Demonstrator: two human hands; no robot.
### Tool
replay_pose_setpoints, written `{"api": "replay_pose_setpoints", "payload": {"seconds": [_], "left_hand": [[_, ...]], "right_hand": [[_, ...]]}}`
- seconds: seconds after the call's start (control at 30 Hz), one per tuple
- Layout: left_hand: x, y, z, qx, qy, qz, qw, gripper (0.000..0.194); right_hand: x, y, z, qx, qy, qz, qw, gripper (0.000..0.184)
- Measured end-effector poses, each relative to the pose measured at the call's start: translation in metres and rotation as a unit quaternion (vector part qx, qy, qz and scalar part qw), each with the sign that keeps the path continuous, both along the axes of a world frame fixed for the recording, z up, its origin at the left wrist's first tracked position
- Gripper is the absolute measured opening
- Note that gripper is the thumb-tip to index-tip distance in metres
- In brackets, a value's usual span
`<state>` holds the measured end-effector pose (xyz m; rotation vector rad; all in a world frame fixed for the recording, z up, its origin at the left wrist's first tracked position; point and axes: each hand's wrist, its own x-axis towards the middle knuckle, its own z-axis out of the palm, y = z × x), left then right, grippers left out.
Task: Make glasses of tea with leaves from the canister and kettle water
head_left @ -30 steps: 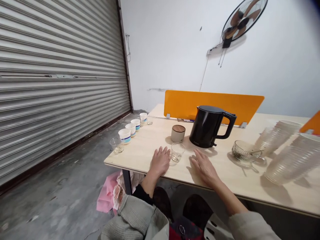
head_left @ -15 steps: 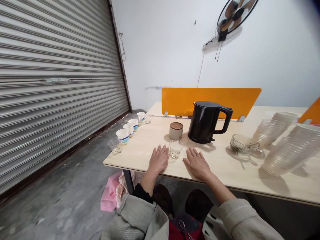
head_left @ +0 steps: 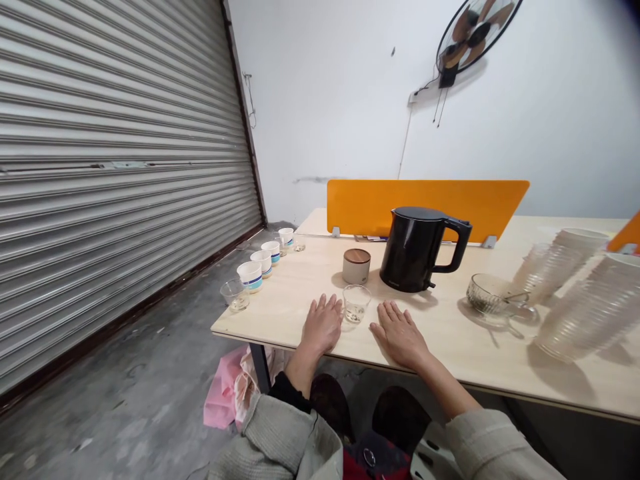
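Two hands: left hand [head_left: 323,325] and right hand [head_left: 400,335] lay flat and open on the table [head_left: 273,320], holding nothing.
Between them: a small clear glass [head_left: 357,303], nearer the left.
Beyond: a black kettle [head_left: 413,250].

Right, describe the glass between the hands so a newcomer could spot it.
Find the black kettle by the orange divider. Just in front, between the left hand and right hand, stands a small clear glass, apart from the row of cups.
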<state>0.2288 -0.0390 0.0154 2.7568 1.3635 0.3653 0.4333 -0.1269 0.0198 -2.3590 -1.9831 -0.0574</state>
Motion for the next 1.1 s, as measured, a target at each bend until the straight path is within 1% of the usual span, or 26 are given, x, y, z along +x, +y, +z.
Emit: {"api": "replay_pose_setpoints", "payload": {"seconds": [0.77, 1.1], "left_hand": [[0.0006, 0.0004, 0.0011, -0.008, -0.002, 0.003, 1.000, 0.056], [0.0008, 0.0002, 0.0014, -0.006, 0.001, 0.007, 1.000, 0.056]], "right_hand": [[-0.0041, -0.0010, 0.0054, -0.009, -0.022, -0.005, 1.000, 0.070], [-0.0042, -0.0010, 0.0051, -0.003, -0.007, -0.006, 1.000, 0.070]]}}
